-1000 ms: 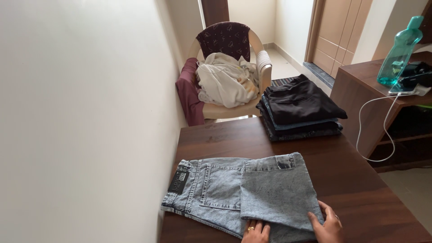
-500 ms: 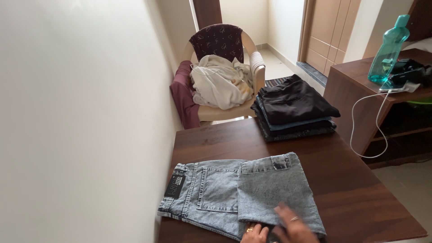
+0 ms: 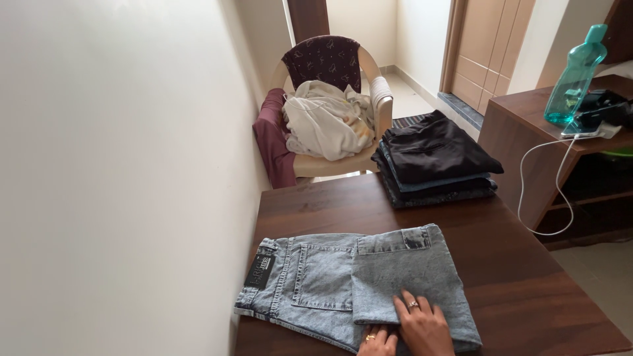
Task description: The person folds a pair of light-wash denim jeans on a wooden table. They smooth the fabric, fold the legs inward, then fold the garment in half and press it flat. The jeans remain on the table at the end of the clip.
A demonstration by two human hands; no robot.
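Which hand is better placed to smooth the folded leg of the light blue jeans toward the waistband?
Probably the right hand: it lies flat on the folded leg of the light blue denim jeans, fingers pointing toward the waistband. The left hand only shows at the near edge, mostly out of frame.

hands: left (image 3: 377, 343); right (image 3: 422, 323) | flat on folded jeans (image 3: 349, 283) | table (image 3: 527, 277)

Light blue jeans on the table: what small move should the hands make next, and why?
Probably slide the right hand outward across the folded-over layer to flatten it. The light blue jeans lie part-folded on the dark wooden table, both hands pressing near the front edge, the left hand beside the right, while the upper part of the fold has no hand on it.
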